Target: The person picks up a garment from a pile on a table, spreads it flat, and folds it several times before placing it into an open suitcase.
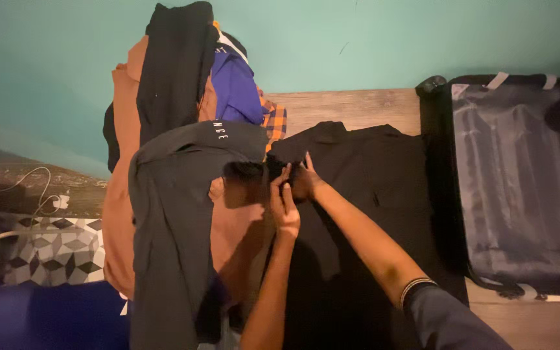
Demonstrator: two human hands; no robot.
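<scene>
Head camera, looking down: both my hands meet on the black shirt (358, 194) spread flat across the wooden surface (351, 107), which runs along a teal wall (66, 58). My left hand (284, 206) pinches the dark cloth near the shirt's upper left shoulder, fingers closed on a fold of it, and my right hand (306, 180) grips the same bunched edge just beside it, the two hands touching. To the left lies a heap of clothes (183, 162): a dark grey garment on top, rust-orange cloth beneath, with a purple piece and an orange plaid one further back. An open dark suitcase (520, 188) sits at the right, its edge just beside the shirt. A white cable (40, 188) trails at far left.
</scene>
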